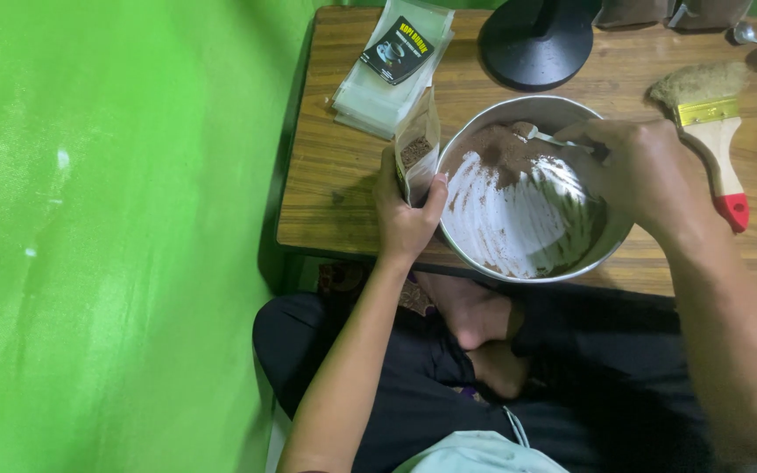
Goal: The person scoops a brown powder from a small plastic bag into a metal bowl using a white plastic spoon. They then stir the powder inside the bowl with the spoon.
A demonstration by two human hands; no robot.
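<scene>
Seated close, the left hand (406,219) grips an open pouch (417,149) upright beside the metal bowl (611,245) so the right hand's (646,175) fingers, closed on a spoon (554,138), reach the brown powder (501,149) easily.

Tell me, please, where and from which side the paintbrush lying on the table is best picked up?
Take the paintbrush by its bare wooden handle, between the gold metal band and the red tip. It lies flat with bristles pointing away toward the far edge of the table and the handle toward the person, so coming from above, at the near end, looks easiest. The right hand is closest.
</scene>
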